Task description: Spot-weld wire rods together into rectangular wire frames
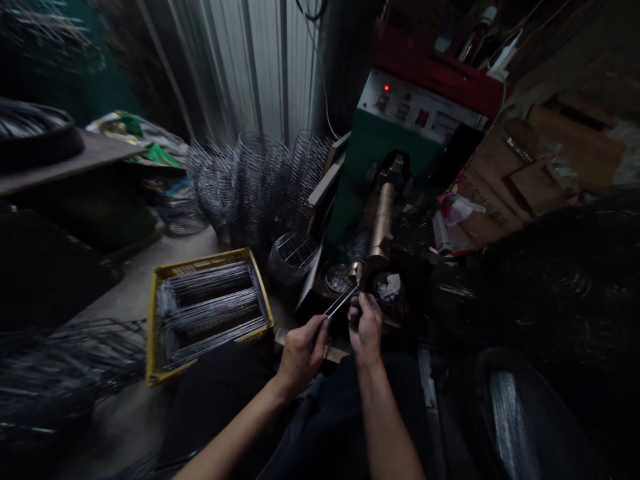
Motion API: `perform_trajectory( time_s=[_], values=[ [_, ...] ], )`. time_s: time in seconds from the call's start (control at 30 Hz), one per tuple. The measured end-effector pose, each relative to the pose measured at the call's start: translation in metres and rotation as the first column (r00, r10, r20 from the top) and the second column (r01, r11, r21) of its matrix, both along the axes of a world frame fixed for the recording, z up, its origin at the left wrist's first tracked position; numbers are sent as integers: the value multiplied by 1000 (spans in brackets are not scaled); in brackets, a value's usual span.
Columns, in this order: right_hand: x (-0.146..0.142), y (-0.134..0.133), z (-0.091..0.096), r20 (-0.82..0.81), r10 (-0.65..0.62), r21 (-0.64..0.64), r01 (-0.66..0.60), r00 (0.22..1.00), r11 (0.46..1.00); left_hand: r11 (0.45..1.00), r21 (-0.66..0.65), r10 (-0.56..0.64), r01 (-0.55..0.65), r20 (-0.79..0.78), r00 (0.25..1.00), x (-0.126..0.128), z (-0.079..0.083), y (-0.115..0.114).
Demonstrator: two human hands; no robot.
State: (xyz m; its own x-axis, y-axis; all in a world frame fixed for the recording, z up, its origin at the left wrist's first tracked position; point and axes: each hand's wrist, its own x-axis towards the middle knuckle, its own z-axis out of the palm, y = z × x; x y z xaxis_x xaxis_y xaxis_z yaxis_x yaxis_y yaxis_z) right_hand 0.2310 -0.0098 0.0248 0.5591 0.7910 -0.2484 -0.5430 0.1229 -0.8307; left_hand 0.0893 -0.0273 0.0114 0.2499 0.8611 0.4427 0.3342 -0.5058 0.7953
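Wire heap (60, 373) blurred, rods (343, 301) uncountable, right hand's (366, 327) hold shadowed

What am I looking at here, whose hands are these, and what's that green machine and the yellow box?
There is one picture, taken by a camera worn on a person's head, looking forward and down, so the two bare arms reaching in from the bottom belong to the wearer. The left hand pinches a few thin metal rods and points them at the tip of a brass-coloured arm. That arm sticks out of the green machine, whose panel shows a small red light. The right hand sits at the rods' far end with its fingers curled; it is too dark to tell whether they grip anything. On the floor to the left is a yellow crate filled with wire pieces, and behind it stand stacks of round wire cages.
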Motion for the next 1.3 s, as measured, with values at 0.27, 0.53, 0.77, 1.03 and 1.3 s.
perform_trajectory(
  time_s=[0.27,0.53,0.77,1.03,1.3],
  values=[
    [3,-1,7,-40,51,18,-51,998,999,998,-60,-34,34,16,999,-3,12,3],
    [18,-1,2,285,64,-36,-57,956,998,981,-165,-95,103,56,994,-5,12,19],
    [35,3,-1,324,26,-20,-21,946,1000,980,-111,-157,168,105,982,7,14,40],
    [39,12,-4,351,63,-23,-58,934,998,971,-87,-219,221,28,975,-1,23,66],
    [37,-30,-3,385,294,-175,-244,875,954,930,-219,-297,295,28,955,-9,25,81]
  ],
)
